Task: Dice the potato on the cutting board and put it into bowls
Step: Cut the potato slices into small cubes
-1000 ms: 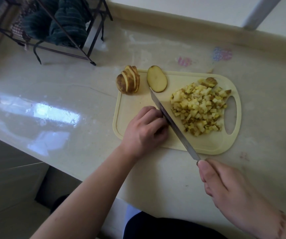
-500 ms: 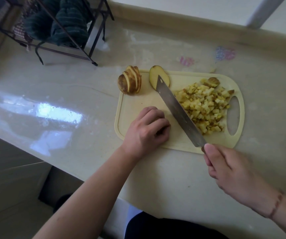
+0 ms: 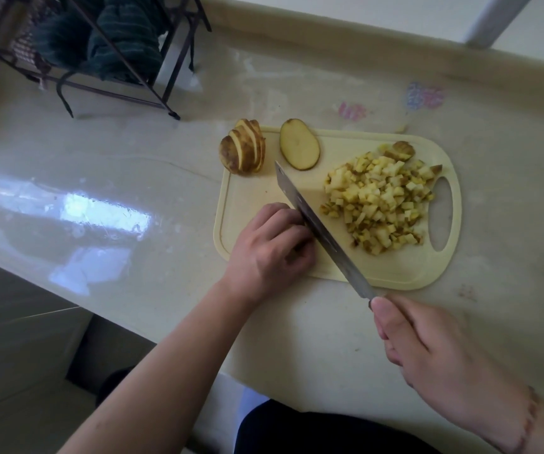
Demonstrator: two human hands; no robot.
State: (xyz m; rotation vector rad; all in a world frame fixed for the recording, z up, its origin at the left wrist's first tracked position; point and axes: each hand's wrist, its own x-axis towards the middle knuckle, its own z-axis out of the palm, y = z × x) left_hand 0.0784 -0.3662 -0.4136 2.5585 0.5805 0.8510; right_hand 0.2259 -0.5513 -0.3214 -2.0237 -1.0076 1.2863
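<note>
Since half a second ago, the knife [image 3: 323,232] has dropped back from its raised, flat-showing tilt, and its edge now runs along my left knuckles, while the board and potato pieces lie as they did.

From the head view, my left hand [image 3: 272,244] rests on the near-left part of the cutting board [image 3: 392,273], fingers curled under in a claw; what they press down is hidden beneath them, so I cannot tell what I am holding. My right hand [image 3: 434,352] grips the knife handle off the board's near edge, fingers wrapped round it, thumb along the top. A heap of diced potato [image 3: 380,204] covers the right half of the board beside its handle slot. One flat potato slice [image 3: 299,144] lies at the far edge, and the fanned, partly sliced potato end [image 3: 243,147] stands at the far-left corner. No bowl shows on the table [image 3: 107,165].

To cut well, I judge I should keep my fingertips tucked behind the knuckles, let the blade ride against them, and make even strokes so the cubes match the pile.
</note>
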